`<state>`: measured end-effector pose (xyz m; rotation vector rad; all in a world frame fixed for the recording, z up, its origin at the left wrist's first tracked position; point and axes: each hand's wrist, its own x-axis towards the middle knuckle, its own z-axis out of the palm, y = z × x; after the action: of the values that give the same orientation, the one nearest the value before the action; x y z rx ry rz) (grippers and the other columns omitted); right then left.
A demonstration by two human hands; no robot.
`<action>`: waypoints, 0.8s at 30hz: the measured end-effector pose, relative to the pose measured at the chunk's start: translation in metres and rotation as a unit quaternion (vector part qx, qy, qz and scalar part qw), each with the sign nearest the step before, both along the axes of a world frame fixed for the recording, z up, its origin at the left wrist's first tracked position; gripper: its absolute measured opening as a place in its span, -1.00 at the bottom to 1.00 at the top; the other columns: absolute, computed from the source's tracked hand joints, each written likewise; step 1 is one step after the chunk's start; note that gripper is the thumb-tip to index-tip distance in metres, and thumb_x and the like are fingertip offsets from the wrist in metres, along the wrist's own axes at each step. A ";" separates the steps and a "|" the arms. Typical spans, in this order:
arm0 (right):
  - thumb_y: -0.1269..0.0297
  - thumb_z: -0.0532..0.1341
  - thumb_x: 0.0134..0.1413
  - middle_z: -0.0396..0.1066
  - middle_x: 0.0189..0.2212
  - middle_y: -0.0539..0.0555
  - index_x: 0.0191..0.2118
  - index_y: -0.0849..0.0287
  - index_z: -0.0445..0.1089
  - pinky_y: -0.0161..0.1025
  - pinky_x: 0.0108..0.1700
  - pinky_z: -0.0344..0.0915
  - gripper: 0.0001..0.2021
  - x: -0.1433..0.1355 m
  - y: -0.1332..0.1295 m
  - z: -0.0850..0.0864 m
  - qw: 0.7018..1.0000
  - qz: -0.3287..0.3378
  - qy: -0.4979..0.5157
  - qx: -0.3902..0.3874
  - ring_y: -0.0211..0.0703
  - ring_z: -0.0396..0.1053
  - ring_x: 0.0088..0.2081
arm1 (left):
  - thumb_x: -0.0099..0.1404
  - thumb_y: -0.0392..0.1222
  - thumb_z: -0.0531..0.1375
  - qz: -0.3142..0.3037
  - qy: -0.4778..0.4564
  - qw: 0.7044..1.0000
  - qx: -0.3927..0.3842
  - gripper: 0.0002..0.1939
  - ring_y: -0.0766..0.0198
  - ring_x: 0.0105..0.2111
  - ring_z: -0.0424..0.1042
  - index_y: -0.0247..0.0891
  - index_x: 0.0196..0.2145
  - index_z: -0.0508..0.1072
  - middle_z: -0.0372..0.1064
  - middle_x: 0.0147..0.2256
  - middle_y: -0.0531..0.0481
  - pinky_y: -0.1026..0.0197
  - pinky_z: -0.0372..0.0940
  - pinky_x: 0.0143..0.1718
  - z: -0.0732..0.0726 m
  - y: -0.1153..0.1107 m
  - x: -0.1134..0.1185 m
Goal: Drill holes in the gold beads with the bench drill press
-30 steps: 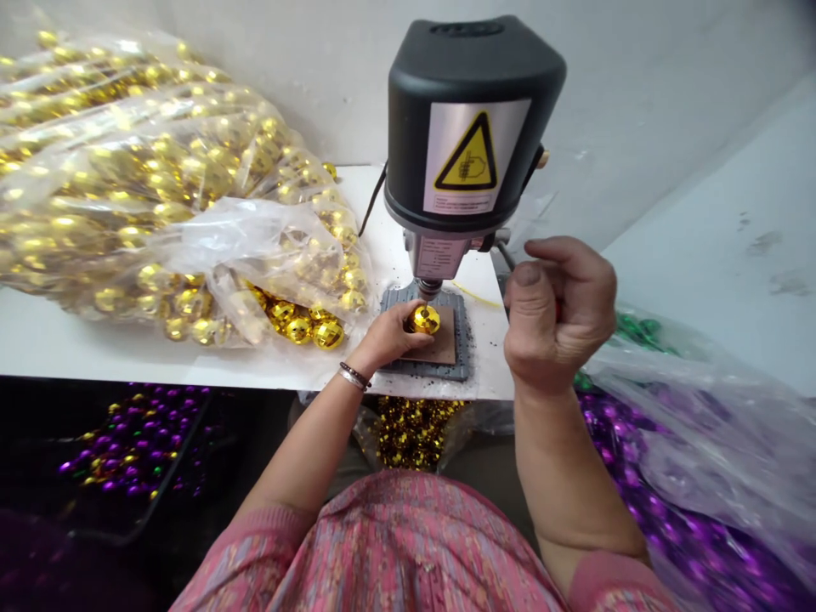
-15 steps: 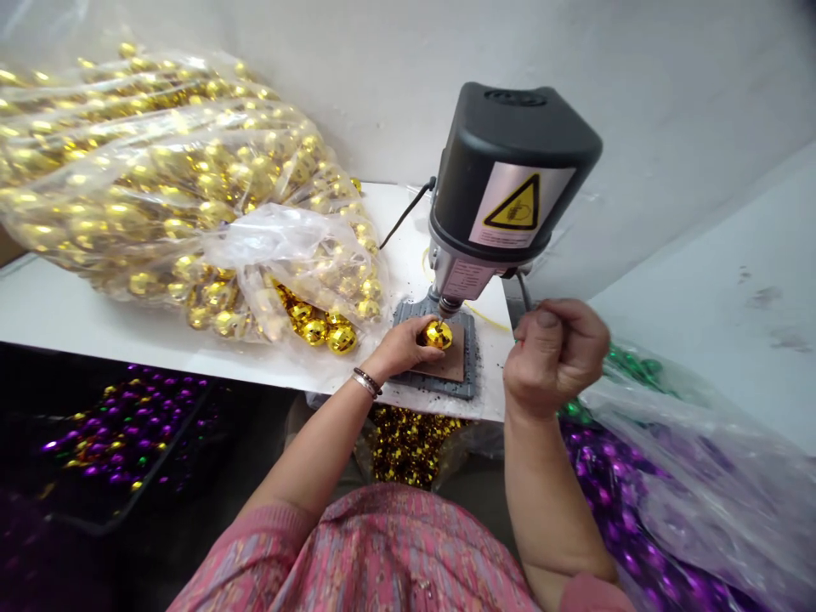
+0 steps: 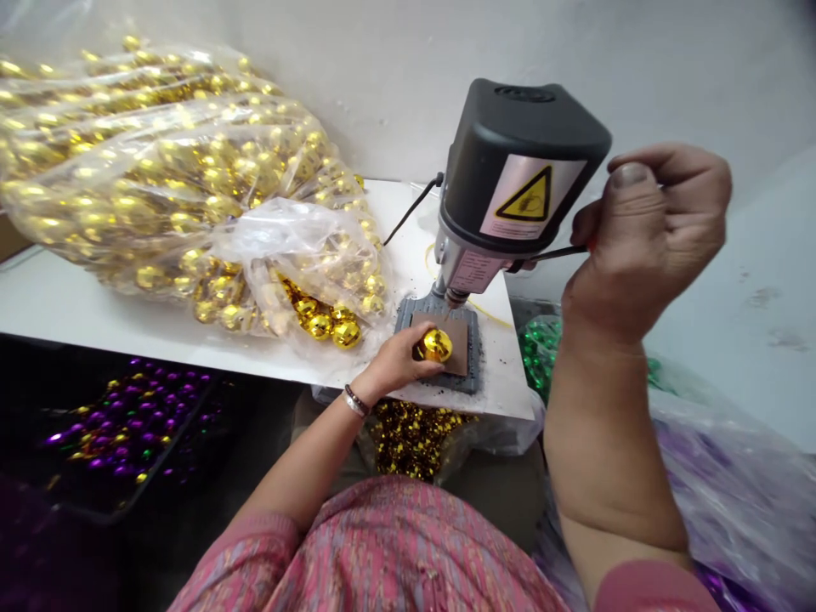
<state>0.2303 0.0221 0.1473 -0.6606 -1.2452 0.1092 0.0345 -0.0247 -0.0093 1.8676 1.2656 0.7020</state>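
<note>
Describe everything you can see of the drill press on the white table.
The drill press has a boxy black motor cover, plastic-looking, bearing a yellow warning triangle. Below are a grey metal-looking body with a printed label and a small chuck. A black cable leaves its side. Its grey base, specked with dark debris, rests on the table under a brown board. The right hand grips its side lever.

Wall point(image 3: 382, 51) — pale grey, scuffed | table point(image 3: 127, 319) — white | floor area — dark
</note>
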 end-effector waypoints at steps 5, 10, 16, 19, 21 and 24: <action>0.42 0.16 0.23 0.20 -0.60 -0.26 -0.34 0.25 0.37 -0.43 -0.46 -0.01 -0.89 -0.009 -0.012 0.007 0.997 0.007 0.051 -0.055 -0.63 0.21 -0.59 | 0.13 0.03 0.49 -0.149 0.040 0.988 -0.025 -0.22 0.04 -0.03 0.58 -0.21 0.25 0.44 0.56 0.08 -0.20 0.08 0.46 0.01 0.001 -0.040 -0.028; 0.34 0.17 0.22 0.21 -0.59 -0.26 -0.31 0.25 0.39 -0.36 -0.41 -0.02 -0.89 -0.011 -0.017 0.009 0.994 0.005 0.069 -0.082 -0.64 0.22 -0.57 | 0.34 -0.06 0.33 0.085 0.047 0.993 0.061 -0.58 0.17 -0.21 0.57 -0.25 0.10 0.54 0.60 -0.07 -0.16 0.12 0.47 -0.07 -0.017 -0.043 -0.061; 0.33 0.14 0.23 0.19 -0.59 -0.27 -0.36 0.28 0.34 -0.36 -0.42 -0.06 -0.84 -0.013 -0.019 0.009 0.994 -0.010 0.065 -0.087 -0.68 0.26 -0.55 | 0.33 -0.24 0.28 0.343 0.186 0.917 0.087 -0.54 -0.09 0.02 0.53 -0.34 0.17 0.47 0.47 0.14 -0.37 -0.09 0.43 0.09 -0.022 -0.018 -0.089; 0.32 0.13 0.21 0.18 -0.58 -0.26 -0.37 0.31 0.33 -0.35 -0.41 -0.07 -0.83 -0.014 -0.019 0.009 0.994 -0.004 0.068 -0.087 -0.68 0.30 -0.53 | 0.26 -0.22 0.34 0.323 0.217 0.919 0.057 -0.42 -0.17 0.07 0.51 -0.25 0.23 0.43 0.40 0.22 -0.36 -0.10 0.44 0.06 -0.025 -0.013 -0.087; 0.32 0.14 0.20 0.20 -0.56 -0.25 -0.36 0.32 0.35 -0.35 -0.41 -0.06 -0.83 -0.013 -0.019 0.009 0.995 -0.003 0.068 -0.078 -0.69 0.28 -0.54 | 0.20 -0.25 0.37 0.330 0.184 0.924 0.058 -0.39 -0.18 0.10 0.49 -0.25 0.21 0.44 0.43 0.19 -0.34 -0.10 0.40 0.10 -0.027 -0.012 -0.084; 0.34 0.17 0.20 0.21 -0.55 -0.26 -0.34 0.32 0.37 -0.37 -0.41 -0.05 -0.85 -0.013 -0.018 0.008 0.996 -0.002 0.062 -0.063 -0.70 0.22 -0.56 | 0.11 -0.21 0.42 0.301 -0.006 0.953 0.030 -0.40 -0.07 0.04 0.50 -0.26 0.13 0.48 0.54 0.02 -0.24 -0.02 0.40 0.07 -0.025 -0.016 -0.082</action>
<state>0.2172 0.0039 0.1552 -0.7546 -1.1240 0.2231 -0.0477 -0.0407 -0.0341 1.5102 1.8462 1.0705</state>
